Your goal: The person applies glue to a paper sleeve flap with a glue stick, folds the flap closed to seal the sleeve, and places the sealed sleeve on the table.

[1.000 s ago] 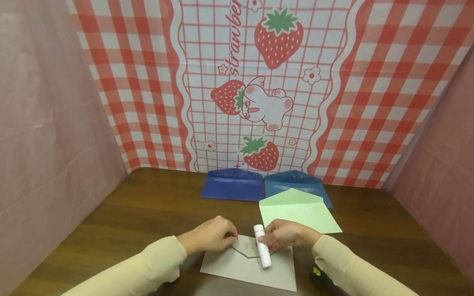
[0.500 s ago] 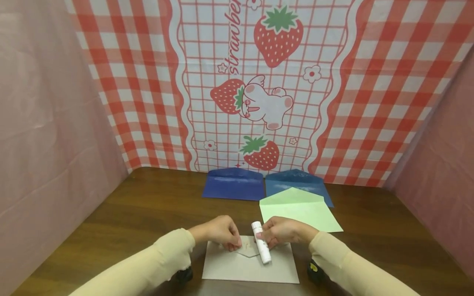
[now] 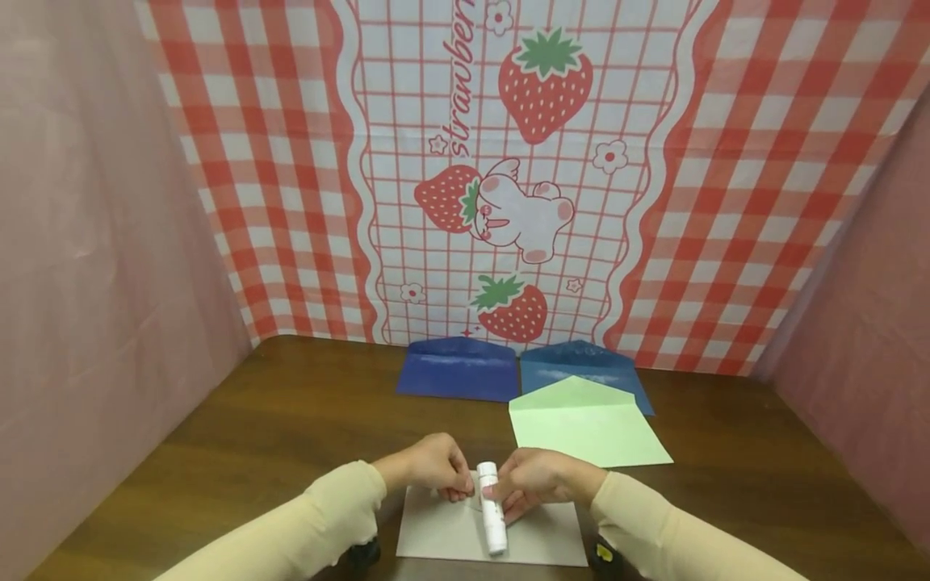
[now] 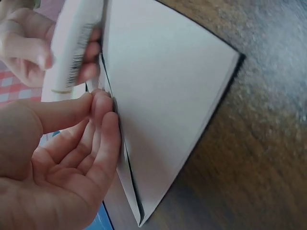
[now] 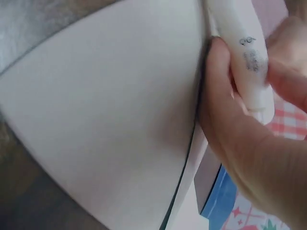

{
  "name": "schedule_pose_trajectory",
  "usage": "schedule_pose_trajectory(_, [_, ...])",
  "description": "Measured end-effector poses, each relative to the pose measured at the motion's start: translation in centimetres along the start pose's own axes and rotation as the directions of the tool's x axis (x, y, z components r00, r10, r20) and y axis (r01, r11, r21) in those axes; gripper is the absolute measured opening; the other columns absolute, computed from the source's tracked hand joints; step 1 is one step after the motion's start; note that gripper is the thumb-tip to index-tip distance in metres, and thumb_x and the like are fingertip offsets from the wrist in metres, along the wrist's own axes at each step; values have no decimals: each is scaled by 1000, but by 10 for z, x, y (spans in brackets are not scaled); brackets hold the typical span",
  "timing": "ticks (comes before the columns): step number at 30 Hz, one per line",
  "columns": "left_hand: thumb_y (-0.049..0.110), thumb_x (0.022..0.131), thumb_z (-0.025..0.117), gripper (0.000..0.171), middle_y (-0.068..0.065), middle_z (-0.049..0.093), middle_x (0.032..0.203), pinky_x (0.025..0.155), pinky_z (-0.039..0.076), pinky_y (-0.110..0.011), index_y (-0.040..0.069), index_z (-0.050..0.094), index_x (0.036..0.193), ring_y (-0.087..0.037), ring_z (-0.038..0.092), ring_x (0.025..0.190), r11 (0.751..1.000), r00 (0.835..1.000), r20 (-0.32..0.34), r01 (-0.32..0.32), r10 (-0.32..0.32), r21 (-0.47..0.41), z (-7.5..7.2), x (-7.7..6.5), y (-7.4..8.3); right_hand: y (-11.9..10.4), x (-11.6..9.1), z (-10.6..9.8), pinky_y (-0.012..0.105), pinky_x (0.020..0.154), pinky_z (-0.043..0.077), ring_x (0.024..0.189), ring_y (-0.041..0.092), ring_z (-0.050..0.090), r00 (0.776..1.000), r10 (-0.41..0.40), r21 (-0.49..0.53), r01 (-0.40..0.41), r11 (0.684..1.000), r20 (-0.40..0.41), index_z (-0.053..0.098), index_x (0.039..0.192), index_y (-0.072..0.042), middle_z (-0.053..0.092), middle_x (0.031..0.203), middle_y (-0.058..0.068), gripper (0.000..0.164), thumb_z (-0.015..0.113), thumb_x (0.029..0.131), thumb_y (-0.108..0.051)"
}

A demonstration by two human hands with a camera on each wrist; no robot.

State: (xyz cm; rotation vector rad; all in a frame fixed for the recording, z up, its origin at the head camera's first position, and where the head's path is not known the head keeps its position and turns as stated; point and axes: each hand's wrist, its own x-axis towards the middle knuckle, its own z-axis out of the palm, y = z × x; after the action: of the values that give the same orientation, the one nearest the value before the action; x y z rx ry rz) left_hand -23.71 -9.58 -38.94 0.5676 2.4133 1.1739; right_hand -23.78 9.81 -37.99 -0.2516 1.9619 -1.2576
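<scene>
A pale off-white envelope (image 3: 436,537) lies on the table in front of me, its pointed flap folded over and partly hidden by my hands. At the flap's edge my left hand (image 3: 441,468) pinches with thumb and fingertips, seen close up in the left wrist view. My right hand (image 3: 541,480) holds a white glue stick (image 3: 493,520) slantwise over the middle of the envelope, between thumb and fingers. Its fingertips touch the flap in the right wrist view. Black print and a barcode mark the side of the glue stick (image 4: 79,43). Both hands are almost together.
Behind my hands, a light green envelope (image 3: 588,432) lies with its flap up, overlapping a teal envelope (image 3: 541,379). A dark blue envelope (image 3: 454,379) sits to the left of the teal one. A strawberry-patterned cloth (image 3: 538,202) hangs behind the brown wooden table (image 3: 291,420).
My left hand has moved right along the flap. My right hand has shifted left with the glue stick, which is now closer to the left fingertips. The envelope has turned slightly straighter.
</scene>
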Motion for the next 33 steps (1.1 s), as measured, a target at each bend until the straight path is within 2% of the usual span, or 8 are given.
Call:
schedule_pose_trajectory(7, [-2,80,68,11,-22,70,66,47,52,-21,-8,71,70,-7,55,47,999,998,-43,49,-48,5,4,-1,10,-4,4,9,29,68,60,61,12,58,985,74,-49,-83,995,-158,61,83,1,60,70,6,11,65,87,-8])
schedule_pose_trajectory(10, [-2,79,68,12,-21,70,64,47,53,-23,-7,70,69,-7,55,45,996,995,-50,88,-88,-5,7,-3,16,-5,3,8,29,68,60,60,12,59,978,100,-42,-109,993,-182,61,82,1,61,69,6,12,65,88,-8])
schedule_pose_trajectory(13, [-4,78,67,11,-21,69,62,47,54,-24,-7,69,67,-8,55,44,992,991,-54,123,-123,-13,12,-6,18,-4,3,8,31,71,60,63,12,60,985,86,-15,-89,996,-152,62,83,2,62,71,7,11,64,89,-7])
schedule_pose_trajectory(17, [-5,77,67,12,-19,69,61,46,54,-24,-6,69,65,-7,53,43,989,986,-73,150,-148,20,16,-8,19,0,3,3,35,79,60,70,13,63,998,49,35,-47,998,-49,63,90,5,63,75,7,12,59,91,-6])
schedule_pose_trajectory(22, [-1,74,70,15,-10,65,51,43,50,-22,-3,68,59,-6,50,40,982,985,-79,161,-154,94,18,-5,22,3,1,-12,36,85,58,77,14,63,997,74,96,-77,992,33,62,89,2,63,78,6,12,54,94,-6])
schedule_pose_trajectory(26, [-1,74,70,16,-4,61,48,42,49,-21,-2,68,58,-7,50,41,982,985,-81,162,-154,93,19,-3,23,3,-2,-25,34,82,59,76,14,63,997,78,70,-78,994,2,62,88,2,63,77,6,13,55,94,-7])
schedule_pose_trajectory(30, [-1,74,71,13,-8,64,52,44,51,-22,-2,69,62,-8,52,42,984,983,-83,167,-161,69,17,-4,21,5,-3,-34,31,77,60,73,13,62,996,81,35,-80,996,-43,62,89,4,62,76,6,13,57,93,-8])
schedule_pose_trajectory(33, [-1,76,70,11,-13,68,57,47,54,-24,-4,71,65,-8,53,44,982,980,-71,189,-186,30,15,-6,20,9,-2,-35,30,76,59,72,12,62,996,78,36,-76,996,-45,61,90,4,61,77,6,13,57,93,-7])
